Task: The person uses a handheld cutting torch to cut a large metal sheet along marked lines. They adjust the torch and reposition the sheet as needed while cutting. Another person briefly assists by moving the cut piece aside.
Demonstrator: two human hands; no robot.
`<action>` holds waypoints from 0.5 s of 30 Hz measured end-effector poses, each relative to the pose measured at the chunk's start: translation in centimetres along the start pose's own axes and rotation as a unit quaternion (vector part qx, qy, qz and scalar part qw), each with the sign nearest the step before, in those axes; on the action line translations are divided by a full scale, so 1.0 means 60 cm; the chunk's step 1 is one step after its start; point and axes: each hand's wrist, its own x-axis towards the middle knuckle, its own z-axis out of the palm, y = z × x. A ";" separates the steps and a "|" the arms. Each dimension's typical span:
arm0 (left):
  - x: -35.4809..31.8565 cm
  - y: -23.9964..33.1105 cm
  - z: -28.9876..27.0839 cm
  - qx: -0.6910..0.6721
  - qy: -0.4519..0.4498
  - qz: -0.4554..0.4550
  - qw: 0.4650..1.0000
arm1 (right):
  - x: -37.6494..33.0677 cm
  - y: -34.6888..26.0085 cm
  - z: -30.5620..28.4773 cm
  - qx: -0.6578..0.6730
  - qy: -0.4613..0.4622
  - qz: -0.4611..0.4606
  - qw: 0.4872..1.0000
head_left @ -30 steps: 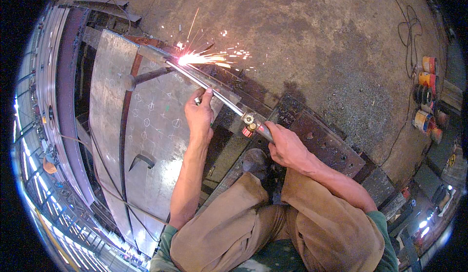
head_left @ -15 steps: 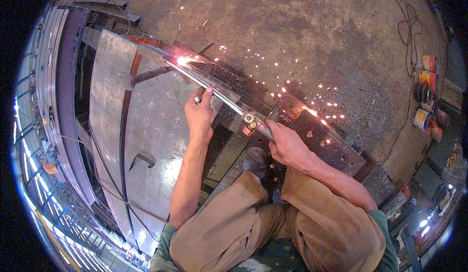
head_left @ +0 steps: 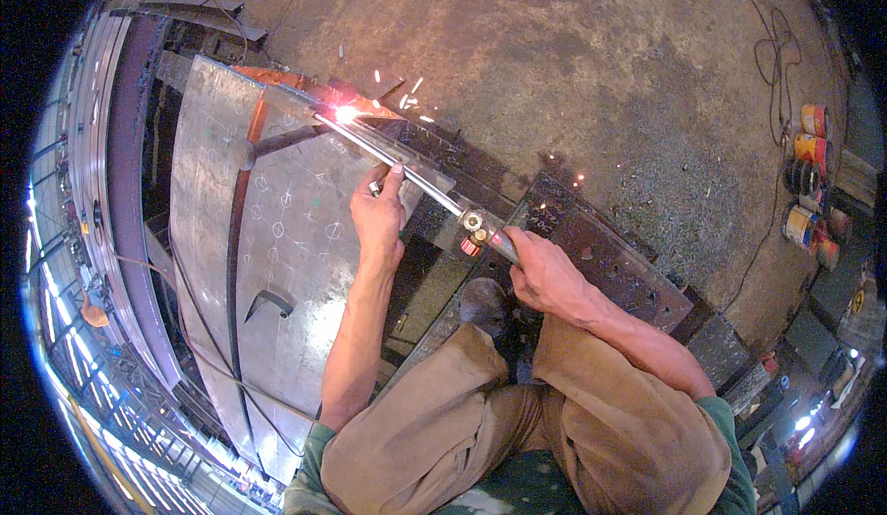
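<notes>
A cutting torch [head_left: 427,188] with a long silvery tube slants across the middle, from lower right to upper left. My right hand [head_left: 552,277] is closed around its handle, just behind the brass valve body and red knob [head_left: 470,246]. Curled under the tube further forward, my left hand [head_left: 377,218] rests its thumb against it; a small shiny piece shows by its fingers. A bright pinkish glow [head_left: 346,115] burns at the torch's tip, at the edge of a steel piece, and hides the exact contact. Few sparks fly beside it.
A large grey steel plate [head_left: 208,164] with chalk marks lies to my left, with hoses [head_left: 189,302] across it. Dark drilled steel [head_left: 610,256] extends to the right. Several coloured cans [head_left: 811,150] and a cable [head_left: 771,53] are on the far-right floor. My boot [head_left: 484,302] is below the torch.
The long spray of sparks toward the right has shrunk to a few near the tip and scattered specks. Both hands and the torch hold nearly the same place.
</notes>
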 end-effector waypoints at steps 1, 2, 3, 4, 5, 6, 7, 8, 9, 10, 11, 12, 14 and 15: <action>0.001 -0.002 0.000 -0.002 -0.001 -0.001 1.000 | 0.002 0.003 0.003 0.000 0.001 0.000 1.000; 0.004 -0.005 -0.002 -0.004 -0.001 -0.001 1.000 | 0.003 0.004 0.004 0.000 0.001 0.001 1.000; 0.006 -0.007 -0.003 -0.005 -0.002 -0.002 1.000 | 0.003 0.003 0.004 0.001 0.003 -0.003 1.000; 0.007 -0.009 -0.003 -0.010 -0.003 -0.002 1.000 | 0.003 0.001 0.004 0.002 0.005 -0.007 1.000; 0.007 -0.011 -0.004 -0.014 -0.003 -0.002 1.000 | 0.003 0.000 0.004 0.004 0.007 -0.011 1.000; 0.008 -0.012 -0.005 -0.018 -0.004 -0.002 1.000 | 0.002 0.001 0.005 0.004 0.007 -0.012 1.000; 0.007 -0.011 -0.004 -0.017 -0.007 -0.003 1.000 | 0.001 0.002 0.005 0.004 0.008 -0.013 1.000; 0.007 -0.009 -0.004 -0.017 -0.011 -0.005 1.000 | 0.001 0.003 0.005 0.005 0.008 -0.013 1.000; 0.006 -0.007 -0.003 -0.016 -0.014 -0.006 1.000 | 0.001 0.002 0.004 0.004 0.006 -0.012 1.000; 0.005 -0.006 -0.001 -0.019 -0.012 -0.005 1.000 | 0.002 0.001 0.002 0.004 0.003 -0.011 1.000; 0.003 -0.006 0.001 -0.022 -0.009 -0.004 1.000 | 0.002 0.001 0.002 0.004 0.001 -0.009 1.000; 0.003 -0.006 0.003 -0.026 -0.007 -0.003 1.000 | 0.001 0.002 0.002 0.000 0.006 -0.015 1.000; 0.003 -0.009 -0.003 -0.036 -0.014 0.010 0.999 | 0.001 0.002 0.001 -0.007 0.015 -0.028 0.999; 0.006 -0.010 -0.003 -0.033 -0.010 -0.003 0.999 | -0.001 -0.001 -0.002 -0.017 0.019 -0.030 0.999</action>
